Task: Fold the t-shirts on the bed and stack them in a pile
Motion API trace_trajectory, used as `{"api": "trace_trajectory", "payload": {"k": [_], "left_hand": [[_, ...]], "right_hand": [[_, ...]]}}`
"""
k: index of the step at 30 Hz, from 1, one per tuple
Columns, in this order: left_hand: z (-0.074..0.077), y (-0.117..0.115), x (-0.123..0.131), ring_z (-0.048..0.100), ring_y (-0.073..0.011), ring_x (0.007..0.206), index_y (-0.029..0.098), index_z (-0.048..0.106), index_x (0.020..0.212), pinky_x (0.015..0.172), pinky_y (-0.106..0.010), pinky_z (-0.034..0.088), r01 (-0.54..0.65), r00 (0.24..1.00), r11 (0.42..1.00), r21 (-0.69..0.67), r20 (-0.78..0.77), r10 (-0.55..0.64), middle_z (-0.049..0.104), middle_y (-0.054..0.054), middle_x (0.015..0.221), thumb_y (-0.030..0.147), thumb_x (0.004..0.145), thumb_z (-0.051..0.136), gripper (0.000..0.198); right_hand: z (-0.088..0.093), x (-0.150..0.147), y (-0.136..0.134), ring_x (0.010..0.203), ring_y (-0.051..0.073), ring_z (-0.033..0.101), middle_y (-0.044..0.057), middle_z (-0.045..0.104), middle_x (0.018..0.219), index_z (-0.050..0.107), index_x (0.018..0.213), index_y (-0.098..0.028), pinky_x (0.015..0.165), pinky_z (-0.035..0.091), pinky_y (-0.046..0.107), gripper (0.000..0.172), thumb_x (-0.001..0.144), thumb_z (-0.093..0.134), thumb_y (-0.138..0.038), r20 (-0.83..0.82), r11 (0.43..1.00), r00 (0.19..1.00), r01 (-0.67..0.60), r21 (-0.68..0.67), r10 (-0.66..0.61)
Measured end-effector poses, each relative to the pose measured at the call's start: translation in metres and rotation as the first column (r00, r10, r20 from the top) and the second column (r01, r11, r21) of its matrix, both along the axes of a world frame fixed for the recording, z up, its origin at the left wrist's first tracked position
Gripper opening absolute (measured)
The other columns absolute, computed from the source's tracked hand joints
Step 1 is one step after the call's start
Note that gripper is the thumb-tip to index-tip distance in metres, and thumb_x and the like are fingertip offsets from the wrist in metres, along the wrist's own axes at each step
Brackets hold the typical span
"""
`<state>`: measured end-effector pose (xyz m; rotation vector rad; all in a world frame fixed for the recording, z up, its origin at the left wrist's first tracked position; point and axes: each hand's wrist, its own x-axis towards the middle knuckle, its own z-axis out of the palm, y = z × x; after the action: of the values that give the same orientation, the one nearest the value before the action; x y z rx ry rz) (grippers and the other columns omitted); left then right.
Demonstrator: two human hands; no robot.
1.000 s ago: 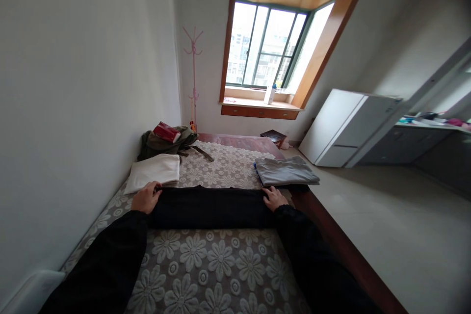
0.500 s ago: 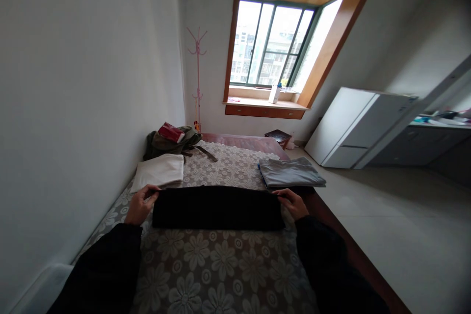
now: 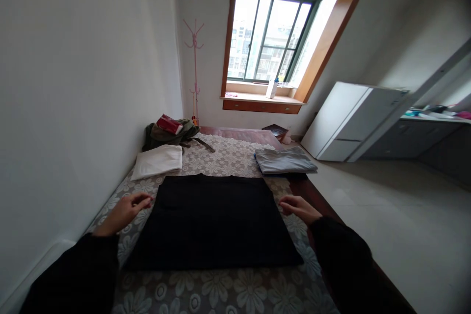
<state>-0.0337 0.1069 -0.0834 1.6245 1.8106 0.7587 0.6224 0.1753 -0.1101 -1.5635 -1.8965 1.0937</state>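
A black folded cloth (image 3: 217,223), perhaps a garment, lies flat on the flowered lace tablecloth (image 3: 224,287), its near edge wider than its far one. Just off its left edge is my left hand (image 3: 123,212), fingers loosely curled with a gap at the thumb and nothing in them. On the other side, my right hand (image 3: 300,207) hovers close to the right edge, fingers bent and holding nothing that I can see. Beyond the black cloth lie a folded white cloth (image 3: 157,162) on the left and a stack of folded grey cloth (image 3: 286,161) on the right.
A dark green bag (image 3: 150,138) with a red packet (image 3: 170,124) on top sits by the left wall. Farther off stand a pink coat rack (image 3: 195,71), a small dark stool (image 3: 276,131) and a white fridge (image 3: 346,120). A white bottle (image 3: 272,89) is on the windowsill.
The black cloth was a narrow strip pinched at both ends by my hands; now it is spread wider toward me. Both hands have let go and moved outward.
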Motion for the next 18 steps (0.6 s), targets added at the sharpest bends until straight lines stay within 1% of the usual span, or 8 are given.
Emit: {"api": "trace_trajectory", "payload": {"k": [1, 4, 6, 8, 11, 13, 16, 18], "left_hand": [[-0.002, 0.02, 0.006, 0.078, -0.0328, 0.097, 0.026, 0.079, 0.09, 0.095, -0.04, 0.062, -0.077, 0.992, 0.997, 0.023, -0.098, 0.079, 0.083, -0.009, 0.097, 0.063, 0.078, 0.062, 0.042], [-0.016, 0.074, 0.022, 0.077, -0.0354, 0.105, 0.023, 0.075, 0.085, 0.101, -0.043, 0.06, -0.172, 0.969, 0.984, 0.044, -0.173, 0.177, 0.082, -0.014, 0.104, 0.055, 0.075, 0.065, 0.034], [-0.026, 0.098, 0.029, 0.076, -0.038, 0.11, 0.022, 0.072, 0.081, 0.103, -0.045, 0.059, -0.218, 0.957, 0.975, 0.051, -0.186, 0.224, 0.081, -0.017, 0.103, 0.052, 0.074, 0.069, 0.031], [-0.033, 0.111, 0.034, 0.074, -0.0393, 0.113, 0.022, 0.07, 0.079, 0.104, -0.047, 0.058, -0.254, 0.949, 0.965, 0.06, -0.176, 0.261, 0.081, -0.018, 0.101, 0.05, 0.073, 0.072, 0.029], [-0.036, 0.119, 0.04, 0.075, -0.037, 0.109, 0.023, 0.066, 0.075, 0.103, -0.046, 0.058, -0.276, 0.953, 0.959, 0.067, -0.112, 0.282, 0.08, -0.016, 0.096, 0.045, 0.073, 0.075, 0.024], [-0.031, 0.12, 0.046, 0.075, -0.0344, 0.104, 0.024, 0.064, 0.075, 0.1, -0.044, 0.058, -0.287, 0.956, 0.955, 0.074, -0.044, 0.29, 0.079, -0.013, 0.091, 0.046, 0.074, 0.075, 0.026], [-0.012, 0.109, 0.051, 0.075, -0.0321, 0.101, 0.023, 0.06, 0.082, 0.097, -0.043, 0.059, -0.302, 0.952, 0.948, 0.1, 0.091, 0.293, 0.077, -0.012, 0.091, 0.06, 0.076, 0.072, 0.039], [0.008, 0.083, 0.049, 0.075, -0.0308, 0.098, 0.023, 0.06, 0.092, 0.092, -0.042, 0.06, -0.297, 0.944, 0.948, 0.114, 0.181, 0.274, 0.076, -0.011, 0.092, 0.072, 0.075, 0.067, 0.052]], "right_hand": [[-0.005, -0.011, 0.017, 0.071, 0.026, 0.071, 0.005, 0.073, 0.071, 0.078, 0.086, -0.021, 0.071, 0.058, 0.037, 0.052, 0.081, 0.072, -0.073, 0.09, 0.994, 0.99, 0.104, 0.034, -0.106], [-0.016, -0.043, 0.062, 0.082, 0.027, 0.073, 0.005, 0.072, 0.072, 0.072, 0.073, -0.024, 0.082, 0.058, 0.038, 0.035, 0.077, 0.079, -0.057, 0.192, 0.953, 0.936, 0.274, 0.132, -0.296], [-0.022, -0.059, 0.082, 0.089, 0.029, 0.074, 0.006, 0.072, 0.074, 0.066, 0.067, -0.024, 0.087, 0.058, 0.039, 0.031, 0.077, 0.079, -0.051, 0.204, 0.924, 0.905, 0.343, 0.167, -0.373], [-0.026, -0.071, 0.094, 0.09, 0.029, 0.074, 0.006, 0.071, 0.074, 0.063, 0.066, -0.024, 0.089, 0.058, 0.04, 0.03, 0.077, 0.078, -0.047, 0.195, 0.898, 0.881, 0.397, 0.188, -0.431], [-0.027, -0.085, 0.099, 0.086, 0.027, 0.071, 0.004, 0.067, 0.072, 0.059, 0.068, -0.025, 0.088, 0.057, 0.04, 0.029, 0.074, 0.078, -0.046, 0.132, 0.874, 0.873, 0.439, 0.208, -0.47], [-0.023, -0.091, 0.098, 0.083, 0.026, 0.068, 0.001, 0.064, 0.071, 0.057, 0.07, -0.026, 0.086, 0.057, 0.039, 0.033, 0.073, 0.076, -0.052, 0.059, 0.873, 0.887, 0.436, 0.219, -0.458], [-0.002, -0.09, 0.083, 0.084, 0.026, 0.064, 0.002, 0.064, 0.075, 0.054, 0.075, -0.027, 0.085, 0.056, 0.039, 0.045, 0.07, 0.072, -0.067, -0.074, 0.893, 0.921, 0.388, 0.227, -0.381], [0.02, -0.078, 0.056, 0.085, 0.026, 0.063, 0.003, 0.065, 0.08, 0.054, 0.08, -0.027, 0.083, 0.055, 0.039, 0.054, 0.066, 0.071, -0.076, -0.152, 0.916, 0.937, 0.342, 0.21, -0.315]]}}
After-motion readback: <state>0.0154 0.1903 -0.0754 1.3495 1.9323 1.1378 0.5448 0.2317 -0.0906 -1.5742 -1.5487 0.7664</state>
